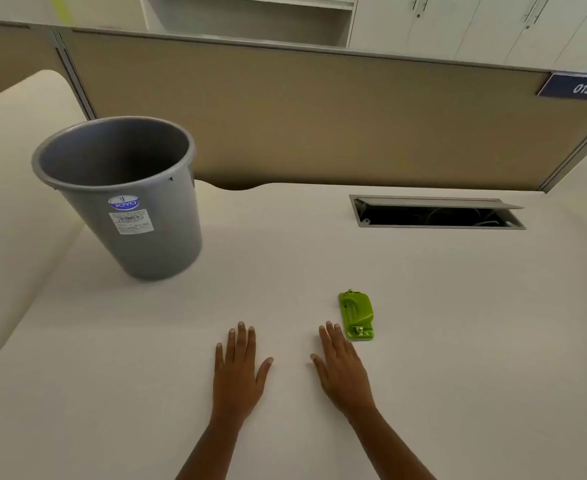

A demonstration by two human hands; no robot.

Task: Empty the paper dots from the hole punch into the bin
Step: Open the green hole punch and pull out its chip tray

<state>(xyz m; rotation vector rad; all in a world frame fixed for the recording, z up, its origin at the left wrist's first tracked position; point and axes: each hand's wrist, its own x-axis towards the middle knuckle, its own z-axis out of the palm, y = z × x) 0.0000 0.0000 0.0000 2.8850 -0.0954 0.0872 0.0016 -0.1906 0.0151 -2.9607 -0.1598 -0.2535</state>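
Bin (125, 202) far left on desk (458, 341); hole punch (356, 316) just right of right hand (342, 368); left hand (238, 368) beside.

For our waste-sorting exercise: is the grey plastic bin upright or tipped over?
Upright: the grey plastic bin stands on its base on the cream desk, open rim facing up.

Left hand (238, 367) and right hand (342, 367) flat, fingers spread.

I see the desk (423, 341) as a smooth, matt cream laminate; the bin (153, 237) looks like grey plastic with a dull satin finish, and it carries glossy paper labels (131, 220); the hole punch (357, 315) reads as bright green glossy plastic with small metal parts; the divider (319, 126) behind looks like matt tan cloth, framed in brushed grey metal.
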